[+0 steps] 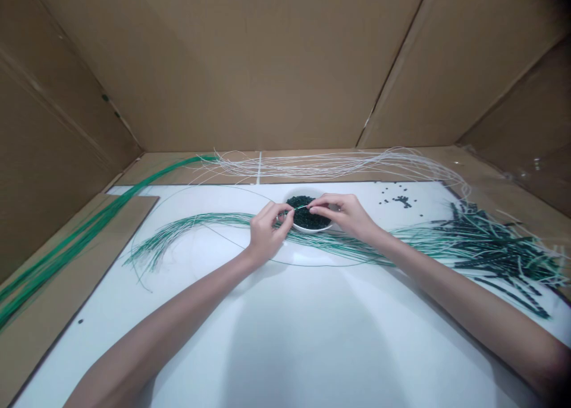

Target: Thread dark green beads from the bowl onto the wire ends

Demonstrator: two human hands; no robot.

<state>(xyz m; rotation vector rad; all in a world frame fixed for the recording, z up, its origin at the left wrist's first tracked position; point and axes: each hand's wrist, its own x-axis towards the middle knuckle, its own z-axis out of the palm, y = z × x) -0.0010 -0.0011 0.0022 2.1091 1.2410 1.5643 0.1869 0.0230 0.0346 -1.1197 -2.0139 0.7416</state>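
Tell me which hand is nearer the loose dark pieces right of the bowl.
Right. The right hand is over the right side of the white bowl, left of the loose dark pieces; the left hand is at the bowl's left side, farther from them.

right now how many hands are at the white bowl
2: the left hand at the white bowl's left side, the right hand at its right, a thin green piece between them. No other hands show.

The white table [200, 366] is bright, with wide, soft grey shadows, while the cardboard walls [250, 69] look dimmer. The right corners become dark. The edges appear stretched; the dark beads [311, 219] are slightly blurred.
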